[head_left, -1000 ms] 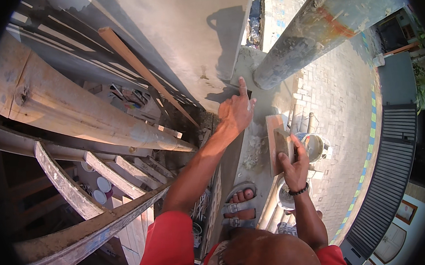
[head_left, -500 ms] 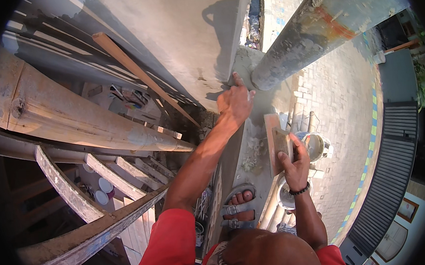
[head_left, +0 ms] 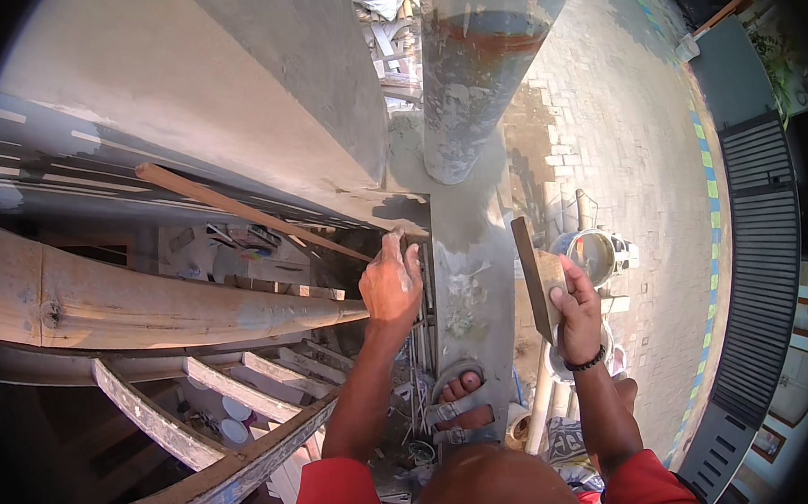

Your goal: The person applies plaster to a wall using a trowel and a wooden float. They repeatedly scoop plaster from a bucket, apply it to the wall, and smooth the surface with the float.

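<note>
My right hand (head_left: 577, 310) grips a flat wooden plastering float (head_left: 541, 275) by its back, held upright above the ledge's right side. My left hand (head_left: 391, 283) reaches to the lower edge of the grey plastered wall (head_left: 318, 99). Its index finger and thumb are apart, the other fingers are partly curled, and nothing shows in it. The fingertips are at the wall's bottom edge, though I cannot tell whether they touch. Between my hands runs a cement ledge (head_left: 471, 275), with a darker, damp-looking patch toward the round column (head_left: 468, 88).
A bamboo pole (head_left: 163, 292) and a wooden ladder-like frame (head_left: 194, 463) lie at left, with a wooden strip (head_left: 242, 207) leaning behind. Buckets (head_left: 592, 256) stand right of the ledge. My sandalled foot (head_left: 461, 402) is on the ledge. Paving (head_left: 647, 179) and a dark gate (head_left: 752, 265) lie beyond.
My left hand has moved from the ledge beside the column's foot back toward me and left, to the wall's lower edge. The float has tilted in my right hand. The view has shifted.
</note>
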The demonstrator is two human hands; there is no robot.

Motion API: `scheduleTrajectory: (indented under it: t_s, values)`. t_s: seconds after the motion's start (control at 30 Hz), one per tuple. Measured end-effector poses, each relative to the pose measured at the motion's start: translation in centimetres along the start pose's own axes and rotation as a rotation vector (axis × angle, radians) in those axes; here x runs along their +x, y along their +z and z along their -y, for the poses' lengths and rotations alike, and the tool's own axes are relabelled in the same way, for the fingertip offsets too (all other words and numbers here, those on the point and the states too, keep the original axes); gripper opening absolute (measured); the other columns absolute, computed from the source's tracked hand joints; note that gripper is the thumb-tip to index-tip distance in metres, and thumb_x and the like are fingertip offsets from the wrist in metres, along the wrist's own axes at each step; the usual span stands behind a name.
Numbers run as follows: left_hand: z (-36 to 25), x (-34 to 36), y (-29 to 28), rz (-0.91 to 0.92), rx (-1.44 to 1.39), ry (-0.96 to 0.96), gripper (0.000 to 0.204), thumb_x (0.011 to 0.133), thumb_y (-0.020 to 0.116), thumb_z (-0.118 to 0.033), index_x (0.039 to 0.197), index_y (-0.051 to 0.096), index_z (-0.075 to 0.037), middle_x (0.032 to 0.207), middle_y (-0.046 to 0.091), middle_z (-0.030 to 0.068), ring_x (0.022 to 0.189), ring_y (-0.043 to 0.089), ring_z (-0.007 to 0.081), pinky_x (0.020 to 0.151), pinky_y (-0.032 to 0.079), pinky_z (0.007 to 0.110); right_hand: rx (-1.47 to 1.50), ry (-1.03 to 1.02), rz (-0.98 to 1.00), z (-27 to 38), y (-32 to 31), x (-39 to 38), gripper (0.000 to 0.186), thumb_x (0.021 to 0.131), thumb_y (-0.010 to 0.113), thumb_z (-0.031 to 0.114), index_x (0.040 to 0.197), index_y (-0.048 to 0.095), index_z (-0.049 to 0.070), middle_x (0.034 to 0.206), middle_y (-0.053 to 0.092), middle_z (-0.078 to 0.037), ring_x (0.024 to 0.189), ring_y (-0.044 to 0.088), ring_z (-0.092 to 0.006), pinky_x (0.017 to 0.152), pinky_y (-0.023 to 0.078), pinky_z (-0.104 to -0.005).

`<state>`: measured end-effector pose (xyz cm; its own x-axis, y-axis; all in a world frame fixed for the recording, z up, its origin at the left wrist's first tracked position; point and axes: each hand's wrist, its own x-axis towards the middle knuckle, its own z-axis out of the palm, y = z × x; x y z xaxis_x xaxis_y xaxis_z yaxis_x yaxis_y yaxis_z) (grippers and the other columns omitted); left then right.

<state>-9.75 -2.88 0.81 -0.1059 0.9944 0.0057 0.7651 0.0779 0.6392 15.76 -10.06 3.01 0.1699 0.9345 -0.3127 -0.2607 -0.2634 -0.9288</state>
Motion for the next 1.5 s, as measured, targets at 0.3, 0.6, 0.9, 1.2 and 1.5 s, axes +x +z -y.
scheduleTrajectory:
  t_s: [0.3,0.6,0.9,1.2,1.5]
  values:
    - [0.7,-11.7,-2.7,0.175,-0.183,-0.197,0.021,0.085,0.063,-0.018,0.091,0.059,0.003,0.078,0.062,0.0151,0.07,0.06,0.0255,0.065,0.047,0.036,-0.142,-0.137,-0.152,-0.3,-5.8,-0.6,0.054,0.083,0.055,0.006,0.134,0.04,-0.004,0.124,0.053,-0.014,0.111,0.053,-0.0223,0.095,0.042,-0.0336]
    - [0.5,-14.7,-2.2,0.256,-0.179,-0.218,0.03,0.084,0.063,-0.019,0.106,0.058,0.001,0.083,0.063,0.0181,0.074,0.063,0.0295,0.07,0.049,0.037,-0.931,-0.444,0.083,0.1,-2.3,1.0,0.056,0.072,0.061,0.001,0.127,0.051,0.004,0.098,0.053,-0.018,0.09,0.051,-0.0356,0.083,0.042,-0.0417]
    - [1.5,-10.5,1.8,0.08,-0.507,-0.345,0.045,0.087,0.064,-0.023,0.122,0.051,0.003,0.1,0.06,0.0128,0.091,0.058,0.0171,0.081,0.046,0.031,-1.018,-0.636,0.133,-1.5,3.9,3.5,0.056,0.073,0.06,-0.001,0.128,0.051,0.003,0.096,0.05,-0.018,0.091,0.051,-0.0349,0.083,0.042,-0.0401]
    - [3.2,-5.1,4.9,0.062,-0.852,-0.521,0.062,0.093,0.052,-0.042,0.133,0.043,0.004,0.121,0.056,0.0182,0.115,0.053,0.0225,0.095,0.041,0.031,-1.177,-0.61,0.133,-5.2,7.2,2.8,0.053,0.076,0.058,0.002,0.129,0.05,0.003,0.096,0.05,-0.02,0.09,0.05,-0.0357,0.083,0.041,-0.0424]
    - [4.4,-7.8,4.5,-0.034,-1.118,-0.55,0.038,0.093,0.056,-0.019,0.124,0.049,0.003,0.105,0.06,0.0113,0.097,0.057,0.0155,0.087,0.044,0.027,-1.117,-0.442,0.115,-1.1,3.6,-3.4,0.05,0.078,0.055,-0.001,0.128,0.051,0.0,0.101,0.052,-0.017,0.094,0.055,-0.0294,0.086,0.043,-0.0367]
